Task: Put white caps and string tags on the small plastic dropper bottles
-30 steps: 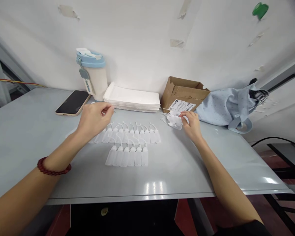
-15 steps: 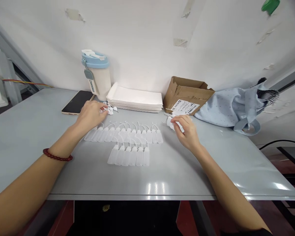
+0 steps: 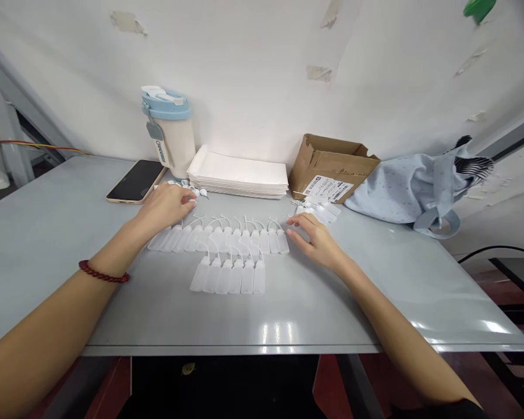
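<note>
My left hand (image 3: 168, 203) is over the small white caps (image 3: 199, 191) near the tumbler, its thumb and finger brought together in a pinch. A bit of white shows at those fingertips, too small to make out. Just past the right end of the upper row of translucent white squeeze bottles (image 3: 218, 240) is my right hand (image 3: 314, 240), thumb and fingers apart with nothing between them. These bottles lie flat side by side, thin white tubes pointing away from me. A shorter row of similar bottles (image 3: 229, 276) lies nearer to me. More bottles (image 3: 327, 210) are heaped beyond my right hand.
Along the wall stand a tumbler with a blue lid (image 3: 172, 131), a stack of white envelopes (image 3: 240, 174) and an open cardboard box (image 3: 332, 169). A phone (image 3: 135, 181) lies on the left, a light blue cloth bag (image 3: 402, 186) on the right. The grey table (image 3: 332, 314) has a straight front edge.
My right hand has moved left and toward me, off the heap by the box to the end of the upper row. My left hand has barely moved.
</note>
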The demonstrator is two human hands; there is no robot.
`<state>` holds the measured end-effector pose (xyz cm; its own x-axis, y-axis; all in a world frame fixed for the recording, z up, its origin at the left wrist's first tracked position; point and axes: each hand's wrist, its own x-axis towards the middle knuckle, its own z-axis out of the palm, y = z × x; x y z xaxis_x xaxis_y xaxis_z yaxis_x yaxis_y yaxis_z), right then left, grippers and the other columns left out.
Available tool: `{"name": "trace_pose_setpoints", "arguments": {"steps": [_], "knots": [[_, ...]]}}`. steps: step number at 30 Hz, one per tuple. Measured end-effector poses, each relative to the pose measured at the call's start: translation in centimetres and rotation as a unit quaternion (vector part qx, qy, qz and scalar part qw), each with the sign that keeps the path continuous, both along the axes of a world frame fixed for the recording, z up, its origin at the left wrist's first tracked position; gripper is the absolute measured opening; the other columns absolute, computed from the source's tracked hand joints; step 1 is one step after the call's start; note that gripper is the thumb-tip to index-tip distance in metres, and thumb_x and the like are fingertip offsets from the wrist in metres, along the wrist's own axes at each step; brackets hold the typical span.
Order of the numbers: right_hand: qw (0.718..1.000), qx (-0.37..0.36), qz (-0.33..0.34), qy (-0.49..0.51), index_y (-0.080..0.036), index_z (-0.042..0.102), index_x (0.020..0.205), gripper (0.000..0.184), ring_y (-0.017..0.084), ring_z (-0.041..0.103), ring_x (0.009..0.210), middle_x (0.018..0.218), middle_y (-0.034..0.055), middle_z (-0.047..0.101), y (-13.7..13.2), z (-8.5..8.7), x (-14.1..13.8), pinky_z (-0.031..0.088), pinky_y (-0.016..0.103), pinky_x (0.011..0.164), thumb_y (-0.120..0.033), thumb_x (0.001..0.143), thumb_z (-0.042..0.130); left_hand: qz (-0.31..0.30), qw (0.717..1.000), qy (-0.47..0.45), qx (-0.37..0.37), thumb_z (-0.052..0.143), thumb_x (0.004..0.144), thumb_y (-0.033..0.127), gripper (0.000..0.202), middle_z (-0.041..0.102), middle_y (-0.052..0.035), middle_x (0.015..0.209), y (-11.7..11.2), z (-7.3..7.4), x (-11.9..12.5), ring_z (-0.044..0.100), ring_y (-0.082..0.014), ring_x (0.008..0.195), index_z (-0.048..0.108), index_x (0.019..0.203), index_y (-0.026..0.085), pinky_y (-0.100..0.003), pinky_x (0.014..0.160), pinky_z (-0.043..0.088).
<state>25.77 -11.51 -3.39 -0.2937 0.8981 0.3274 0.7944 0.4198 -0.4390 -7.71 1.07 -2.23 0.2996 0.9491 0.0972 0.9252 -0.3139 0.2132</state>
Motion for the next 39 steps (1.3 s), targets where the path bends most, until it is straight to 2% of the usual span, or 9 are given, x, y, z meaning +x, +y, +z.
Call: {"name": "trace_pose_setpoints", "arguments": {"steps": [5,9,12,17,21,29,34,36,39], "knots": [[0.996,-0.083,0.023,0.011,-0.019,0.053,0.117,0.031,0.026,0.054,0.106,0.112,0.0112,0.057,-0.2,0.4,0.0,0.045,0.045,0.093,-0.032,0.089,0.054,-0.030,0.999,0.026,-0.007,0.045,0.083,0.036,0.039,0.071,-0.0055,0.088,0.0,0.1,-0.2,0.059,-0.0282,0.098,0.071,0.103,0.015,-0.035,0.090,0.041],[0.985,-0.166,0.052,0.004,-0.022,0.047,0.129,0.052,0.026,0.052,0.110,0.121,0.0116,0.050,-0.5,1.0,0.0,0.044,0.046,0.095,-0.043,0.083,0.062,-0.035,0.998,0.053,-0.005,0.044,0.080,0.038,0.040,0.072,-0.0081,0.090,0.6,-0.3,-0.2,0.061,-0.0289,0.094,0.071,0.099,0.016,-0.034,0.082,0.043],[0.980,-0.186,0.063,-0.007,-0.023,0.045,0.132,0.064,0.027,0.050,0.113,0.122,0.0112,0.048,-0.5,1.2,0.0,0.042,0.048,0.099,-0.050,0.078,0.066,-0.037,0.997,0.062,-0.002,0.041,0.079,0.039,0.041,0.072,-0.0080,0.091,0.8,-0.4,-0.2,0.062,-0.0286,0.093,0.071,0.097,0.017,-0.032,0.078,0.042],[0.979,-0.193,0.054,-0.020,-0.024,0.045,0.131,0.066,0.029,0.047,0.115,0.120,0.0103,0.047,-0.4,1.1,-0.3,0.040,0.049,0.100,-0.048,0.075,0.069,-0.037,0.997,0.065,0.004,0.041,0.078,0.039,0.038,0.072,-0.0072,0.087,0.7,-0.3,-0.1,0.061,-0.0281,0.094,0.070,0.092,0.019,-0.031,0.076,0.041],[0.980,-0.189,0.051,-0.026,-0.021,0.047,0.129,0.059,0.027,0.048,0.112,0.117,0.0109,0.047,-0.4,0.9,-0.5,0.041,0.047,0.099,-0.043,0.078,0.066,-0.035,0.998,0.053,0.012,0.042,0.079,0.040,0.036,0.071,-0.0079,0.086,0.6,-0.2,0.1,0.061,-0.0283,0.093,0.070,0.090,0.019,-0.032,0.076,0.042],[0.987,-0.153,0.041,0.015,-0.023,0.052,0.118,0.049,0.025,0.051,0.105,0.114,0.0087,0.052,-0.5,1.2,-0.2,0.046,0.042,0.089,-0.045,0.077,0.067,-0.015,0.998,-0.022,0.065,0.043,0.082,0.040,0.039,0.070,-0.0087,0.088,-0.3,0.4,0.8,0.060,-0.0285,0.093,0.070,0.099,0.018,-0.036,0.077,0.044],[0.988,-0.127,0.007,0.090,-0.023,0.048,0.121,0.052,0.022,0.055,0.091,0.104,0.0067,0.058,-0.9,2.1,-0.3,0.047,0.037,0.076,-0.039,0.076,0.068,0.007,0.983,-0.180,0.040,0.050,0.080,0.046,0.037,0.070,-0.0023,0.082,-2.7,2.1,2.3,0.061,-0.0197,0.077,0.070,0.098,0.020,-0.029,0.075,0.046],[0.979,-0.145,0.018,0.142,-0.023,0.045,0.121,0.049,0.019,0.055,0.083,0.099,0.0053,0.060,-1.2,2.4,-0.8,0.047,0.036,0.074,-0.032,0.078,0.066,-0.006,0.976,-0.214,0.025,0.054,0.079,0.045,0.034,0.070,-0.0007,0.082,-4.0,2.9,3.1,0.061,-0.0179,0.075,0.070,0.097,0.021,-0.027,0.073,0.047],[0.956,-0.188,0.040,0.221,-0.023,0.047,0.117,0.036,0.014,0.054,0.072,0.096,0.0041,0.062,-1.8,2.6,-1.7,0.047,0.033,0.068,-0.025,0.083,0.059,-0.070,0.953,-0.294,-0.020,0.059,0.079,0.042,0.031,0.071,-0.0012,0.084,-6.0,3.8,4.6,0.062,-0.0170,0.078,0.069,0.097,0.020,-0.026,0.074,0.049]]}}
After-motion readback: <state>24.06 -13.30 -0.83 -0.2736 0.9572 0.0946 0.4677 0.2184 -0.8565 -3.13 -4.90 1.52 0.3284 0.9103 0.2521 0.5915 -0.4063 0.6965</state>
